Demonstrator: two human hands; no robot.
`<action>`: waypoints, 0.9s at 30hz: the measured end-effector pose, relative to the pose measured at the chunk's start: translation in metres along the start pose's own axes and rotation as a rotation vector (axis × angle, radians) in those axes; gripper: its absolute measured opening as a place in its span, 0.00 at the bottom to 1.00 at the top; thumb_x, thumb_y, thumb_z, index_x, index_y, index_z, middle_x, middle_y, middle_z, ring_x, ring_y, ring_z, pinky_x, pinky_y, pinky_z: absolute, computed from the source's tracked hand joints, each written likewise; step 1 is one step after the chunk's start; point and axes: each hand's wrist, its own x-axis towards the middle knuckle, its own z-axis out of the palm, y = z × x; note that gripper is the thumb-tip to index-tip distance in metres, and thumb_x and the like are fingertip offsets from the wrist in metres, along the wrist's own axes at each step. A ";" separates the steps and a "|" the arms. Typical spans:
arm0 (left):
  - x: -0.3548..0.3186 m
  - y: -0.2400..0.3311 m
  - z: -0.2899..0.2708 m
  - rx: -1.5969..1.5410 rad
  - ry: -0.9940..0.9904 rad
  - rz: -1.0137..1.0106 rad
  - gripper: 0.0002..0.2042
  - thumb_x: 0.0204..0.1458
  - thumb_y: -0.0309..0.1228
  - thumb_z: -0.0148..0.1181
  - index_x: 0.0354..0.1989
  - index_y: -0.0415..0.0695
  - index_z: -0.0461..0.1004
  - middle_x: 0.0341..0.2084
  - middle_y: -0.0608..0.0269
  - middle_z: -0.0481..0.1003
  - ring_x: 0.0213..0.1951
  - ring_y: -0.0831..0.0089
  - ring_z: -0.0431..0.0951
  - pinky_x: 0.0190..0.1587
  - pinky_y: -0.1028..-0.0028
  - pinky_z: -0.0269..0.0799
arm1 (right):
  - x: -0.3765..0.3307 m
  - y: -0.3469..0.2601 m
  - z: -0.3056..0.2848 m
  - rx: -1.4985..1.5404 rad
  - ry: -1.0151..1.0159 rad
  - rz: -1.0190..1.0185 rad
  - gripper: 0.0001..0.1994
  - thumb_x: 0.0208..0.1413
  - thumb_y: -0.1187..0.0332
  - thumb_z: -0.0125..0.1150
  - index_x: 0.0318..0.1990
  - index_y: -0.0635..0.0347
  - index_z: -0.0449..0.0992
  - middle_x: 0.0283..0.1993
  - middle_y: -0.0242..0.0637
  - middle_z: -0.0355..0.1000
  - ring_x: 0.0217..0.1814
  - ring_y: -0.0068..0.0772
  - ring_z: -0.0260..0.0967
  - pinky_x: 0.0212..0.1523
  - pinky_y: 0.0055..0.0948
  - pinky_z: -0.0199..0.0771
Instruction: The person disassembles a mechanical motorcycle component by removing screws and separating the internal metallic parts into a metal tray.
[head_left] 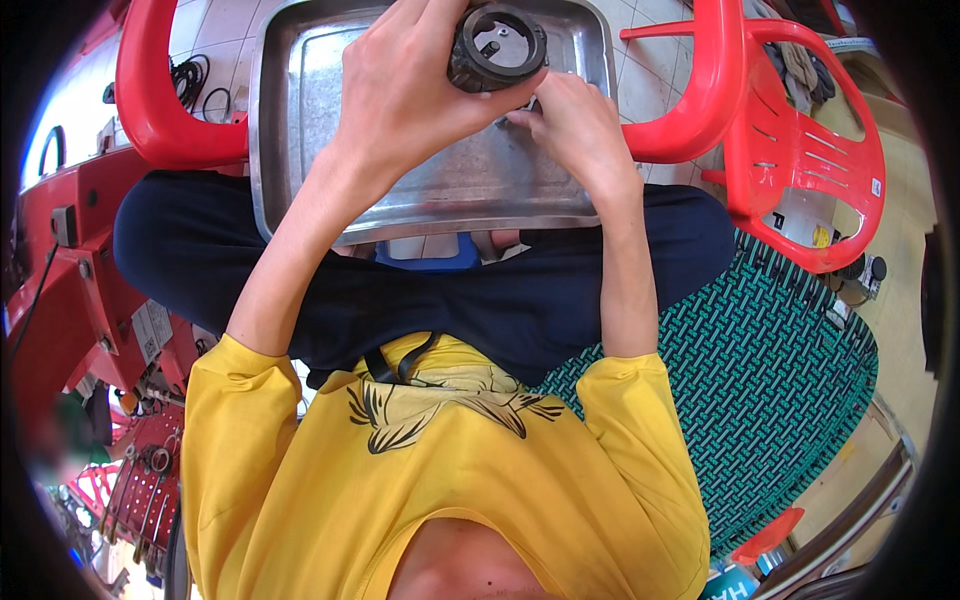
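A dark, round, hollow metal part (pixel 540 45) with a thick rim is gripped in my left hand (pixel 405 85), its open end facing up. Inside it a small dark stub and a pale inner face show. My right hand (pixel 588 135) is just below and to the right of that part, thumb and fingers drawn together in a pinch. Something small and dark shows by its fingertips, too little of it to name. Both hands are above a shallow metal tray (pixel 285 150) with a scuffed bottom.
The tray sits between the arms of a red plastic chair (pixel 180 120). Another red chair (pixel 800 150) stands at right, beside a green woven seat (pixel 770 390). Red machinery (pixel 95 240) lines the left side. A black cable (pixel 190 80) lies on the tiled floor.
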 end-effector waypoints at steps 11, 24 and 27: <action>0.001 0.002 0.001 0.011 0.010 -0.003 0.23 0.41 0.36 0.79 0.37 0.40 0.71 0.27 0.55 0.74 0.29 0.59 0.79 0.32 0.66 0.73 | 0.001 0.023 0.025 -0.017 0.120 -0.219 0.14 0.52 0.72 0.71 0.45 0.64 0.78 0.49 0.46 0.74 0.54 0.54 0.74 0.51 0.49 0.77; 0.010 -0.004 -0.012 -0.410 0.214 -0.285 0.18 0.46 0.35 0.80 0.35 0.43 0.73 0.29 0.69 0.78 0.31 0.83 0.77 0.34 0.80 0.72 | 0.009 0.008 0.009 0.364 0.267 -0.457 0.22 0.52 0.66 0.73 0.54 0.62 0.78 0.58 0.44 0.71 0.58 0.54 0.70 0.59 0.43 0.71; 0.008 -0.010 -0.020 -0.567 0.250 -0.532 0.16 0.46 0.32 0.79 0.35 0.41 0.76 0.30 0.67 0.78 0.31 0.82 0.77 0.35 0.80 0.71 | 0.011 -0.001 0.020 0.381 0.288 -0.543 0.18 0.55 0.65 0.70 0.51 0.63 0.79 0.52 0.45 0.73 0.57 0.52 0.70 0.57 0.43 0.72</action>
